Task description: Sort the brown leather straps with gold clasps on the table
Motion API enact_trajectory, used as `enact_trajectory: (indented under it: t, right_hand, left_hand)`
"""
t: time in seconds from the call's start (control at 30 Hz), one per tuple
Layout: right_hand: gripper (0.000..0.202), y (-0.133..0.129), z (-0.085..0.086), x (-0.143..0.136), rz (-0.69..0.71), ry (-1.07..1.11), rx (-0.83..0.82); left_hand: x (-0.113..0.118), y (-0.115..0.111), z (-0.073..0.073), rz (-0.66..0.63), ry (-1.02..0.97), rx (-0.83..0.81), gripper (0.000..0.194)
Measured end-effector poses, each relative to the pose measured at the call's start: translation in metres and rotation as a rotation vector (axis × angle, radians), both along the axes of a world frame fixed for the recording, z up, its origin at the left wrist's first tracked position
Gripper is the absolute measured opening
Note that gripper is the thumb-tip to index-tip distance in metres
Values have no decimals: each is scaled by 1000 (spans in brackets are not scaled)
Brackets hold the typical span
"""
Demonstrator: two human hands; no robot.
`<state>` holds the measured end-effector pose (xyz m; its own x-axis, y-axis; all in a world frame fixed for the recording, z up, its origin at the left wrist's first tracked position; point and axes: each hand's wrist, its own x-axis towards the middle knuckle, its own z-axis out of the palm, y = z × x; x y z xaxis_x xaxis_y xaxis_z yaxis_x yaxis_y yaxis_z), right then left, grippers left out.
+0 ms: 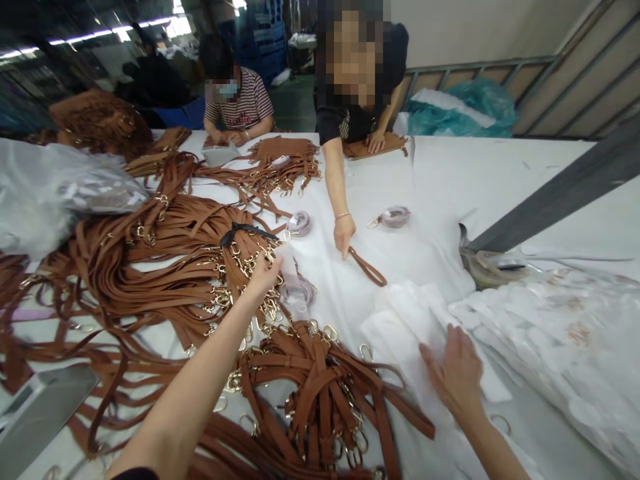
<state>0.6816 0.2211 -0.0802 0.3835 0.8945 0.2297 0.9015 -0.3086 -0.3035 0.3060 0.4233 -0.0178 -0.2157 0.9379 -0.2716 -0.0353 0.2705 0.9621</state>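
Observation:
My left hand (pixel 265 272) reaches forward over a heap of brown leather straps (pixel 170 260) with gold clasps, its fingers closed on a thin white wrapper (pixel 295 283). Flat on a stack of white tissue sheets (pixel 400 327), with its fingers spread, lies my right hand (pixel 456 373). A second bundle of brown straps (pixel 320 393) lies between my arms. Across the table a co-worker's hand (pixel 344 235) touches a single short brown strap (pixel 367 267).
The table (pixel 450 180) is covered in white cloth. Wrapped strap coils (pixel 395 216) lie mid-table. More white wrapped pieces (pixel 560 333) pile up at right. A clear plastic bag (pixel 45 193) sits at left. Two people work at the far edge, with another strap pile (pixel 280 163) there.

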Motion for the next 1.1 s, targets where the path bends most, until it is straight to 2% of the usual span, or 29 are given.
enact_trajectory:
  t: [0.07, 0.1, 0.17, 0.23, 0.3, 0.37, 0.4, 0.47, 0.57, 0.63, 0.67, 0.7, 0.77, 0.97, 1.03, 1.1]
  right_hand:
    - [93, -3, 26, -12, 93, 25, 114]
    - [87, -4, 38, -21, 163, 90, 111]
    - [71, -6, 55, -45, 307, 292, -28]
    - [58, -4, 62, -73, 395, 474, -229]
    - [49, 0, 61, -100, 466, 525, -396]
    - [40, 3, 56, -121, 494, 465, -498]
    - [36, 5, 53, -128, 482, 434, -527]
    - [31, 6, 48, -139, 431, 426, -557]
    - [26, 5, 46, -146, 386, 543, -554]
    - [24, 0, 48, -148, 356, 684, -544]
    - [25, -3, 49, -147, 331, 778, -540]
    - [26, -6, 50, -146, 302, 882, -537]
    - [31, -14, 54, -141, 232, 1093, -526]
    - [53, -32, 73, -112, 18, 1551, -433]
    - [47, -34, 76, -106, -99, 1754, -403]
    - [38, -37, 75, -104, -211, 1849, -375]
  left_hand:
    - [-31, -25, 11, 56, 94, 54, 56]
    - [-44, -44, 15, 57, 122, 55, 55]
    - [-64, -95, 15, 18, 124, -11, 53]
    - [-72, -152, 3, -43, 66, -176, 62]
    - [-67, -203, -18, -146, -81, -448, 66]
    - [-52, -239, -40, -221, -112, -497, 68]
    - [-41, -250, -49, -227, -100, -466, 70]
    - [-17, -260, -60, -272, -24, -380, 72]
    - [15, -260, -63, -344, 276, -323, 81]
    - [26, -256, -63, -343, 399, -324, 69]
    - [27, -255, -62, -345, 387, -317, 59]
    - [26, -253, -63, -360, 329, -299, 50]
    - [18, -252, -64, -411, 179, -255, 46]
    - [-10, -249, -75, -359, -70, -307, 59]
    - [-12, -249, -81, -358, -92, -323, 61]
    - [-13, -250, -84, -370, -91, -318, 64]
